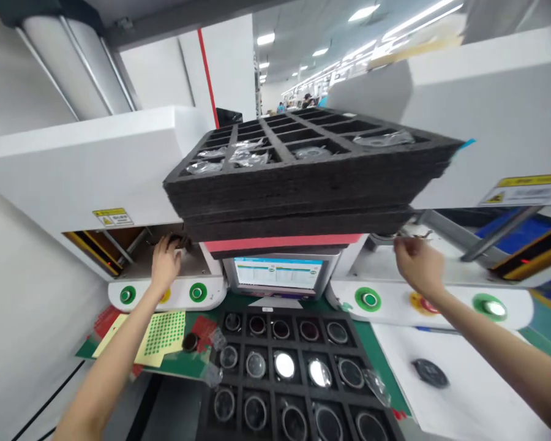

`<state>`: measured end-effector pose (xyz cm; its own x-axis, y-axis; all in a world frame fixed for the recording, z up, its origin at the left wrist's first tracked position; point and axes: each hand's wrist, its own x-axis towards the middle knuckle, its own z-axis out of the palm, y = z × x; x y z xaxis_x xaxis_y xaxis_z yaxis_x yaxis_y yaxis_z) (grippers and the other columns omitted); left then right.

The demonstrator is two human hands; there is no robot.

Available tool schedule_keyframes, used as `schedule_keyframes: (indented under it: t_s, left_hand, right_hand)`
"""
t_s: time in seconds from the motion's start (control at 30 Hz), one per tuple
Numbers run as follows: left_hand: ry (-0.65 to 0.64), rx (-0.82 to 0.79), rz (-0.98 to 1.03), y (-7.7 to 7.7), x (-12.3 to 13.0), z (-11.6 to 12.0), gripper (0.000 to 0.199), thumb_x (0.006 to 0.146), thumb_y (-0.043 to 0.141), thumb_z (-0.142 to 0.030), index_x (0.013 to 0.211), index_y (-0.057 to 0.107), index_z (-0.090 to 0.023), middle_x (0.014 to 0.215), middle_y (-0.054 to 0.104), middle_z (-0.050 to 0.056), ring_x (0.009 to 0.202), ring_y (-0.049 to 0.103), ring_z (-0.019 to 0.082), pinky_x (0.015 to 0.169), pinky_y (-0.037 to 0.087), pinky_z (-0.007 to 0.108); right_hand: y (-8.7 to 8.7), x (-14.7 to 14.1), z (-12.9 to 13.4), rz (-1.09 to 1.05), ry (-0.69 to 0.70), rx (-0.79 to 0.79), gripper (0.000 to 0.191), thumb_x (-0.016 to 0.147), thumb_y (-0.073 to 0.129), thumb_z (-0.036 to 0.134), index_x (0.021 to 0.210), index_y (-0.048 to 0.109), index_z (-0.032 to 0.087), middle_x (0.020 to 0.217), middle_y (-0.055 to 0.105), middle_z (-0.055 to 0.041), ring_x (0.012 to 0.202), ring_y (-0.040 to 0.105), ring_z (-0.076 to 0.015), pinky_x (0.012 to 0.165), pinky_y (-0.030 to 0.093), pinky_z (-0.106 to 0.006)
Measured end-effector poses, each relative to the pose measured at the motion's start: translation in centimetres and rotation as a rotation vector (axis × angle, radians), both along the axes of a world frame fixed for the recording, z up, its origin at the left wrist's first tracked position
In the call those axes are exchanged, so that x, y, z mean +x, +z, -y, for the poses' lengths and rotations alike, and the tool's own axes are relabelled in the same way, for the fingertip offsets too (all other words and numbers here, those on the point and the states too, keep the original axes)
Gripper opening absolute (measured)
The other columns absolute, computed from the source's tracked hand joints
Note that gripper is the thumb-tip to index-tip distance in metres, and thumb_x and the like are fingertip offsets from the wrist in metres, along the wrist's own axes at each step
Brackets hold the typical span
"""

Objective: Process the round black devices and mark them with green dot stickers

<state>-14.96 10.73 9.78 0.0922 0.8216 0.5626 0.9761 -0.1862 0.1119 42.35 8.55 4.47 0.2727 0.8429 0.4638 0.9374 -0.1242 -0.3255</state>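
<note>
My left hand [166,264] reaches into the bay of the left press machine [119,141]. Its fingers are curled on a dark part [180,239] whose kind I cannot make out. Over at the right machine [487,122], my right hand [420,264] is closed in a pinch at the bay's opening, beside a small dark piece [422,234]. What its fingertips hold is hidden. Below and between the hands lies a black foam tray [269,340] with round, glass-faced watch-like parts in its compartments.
Stacked black foam trays [294,190] with clear plastic film stand above a monitor screen [280,272]. Green buttons [197,292] line the machine fronts. A yellow sheet of green dots [163,337] lies left; a dark round part [430,373] rests on white paper [468,398] right.
</note>
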Motion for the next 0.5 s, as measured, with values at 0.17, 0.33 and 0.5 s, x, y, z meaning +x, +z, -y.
schedule_keyframes:
  t_s: [0.17, 0.33, 0.5]
  left_hand:
    - [-0.059, -0.165, 0.022, -7.7, -1.3, 11.2, 0.032, 0.092, 0.038, -0.016, 0.106, 0.067, -0.015, 0.122, 0.065, 0.015, 0.121, 0.057, 0.028, 0.108, 0.045, 0.048]
    - [-0.063, -0.328, 0.046, -12.8, 0.1, 17.8, 0.029, 0.089, 0.044, -0.014, 0.105, 0.068, -0.017, 0.121, 0.067, 0.013, 0.117, 0.061, 0.026, 0.103, 0.051, 0.043]
    - [-0.037, -0.396, 0.049, -15.0, 0.7, 19.9, 0.035, 0.089, 0.049, -0.014, 0.12, 0.063, -0.014, 0.139, 0.056, 0.02, 0.132, 0.051, 0.034, 0.11, 0.043, 0.054]
  right_hand:
    - [-5.1, -9.0, 5.7, 0.208, 0.39, -0.405, 0.035, 0.097, 0.06, 0.042, 0.074, 0.059, 0.015, 0.067, 0.057, 0.0026, 0.062, 0.057, -0.0106, 0.066, 0.052, -0.027]
    - [-6.5, -18.8, 3.8, 0.391, 0.519, -0.607, 0.03, 0.098, 0.058, 0.042, 0.098, 0.063, 0.012, 0.091, 0.065, -0.0045, 0.081, 0.064, -0.0155, 0.076, 0.056, -0.034]
    - [-7.3, -22.2, 3.2, 0.473, 0.483, -0.664, 0.03, 0.097, 0.06, 0.038, 0.112, 0.061, 0.013, 0.105, 0.064, -0.0073, 0.089, 0.064, -0.0175, 0.079, 0.057, -0.036]
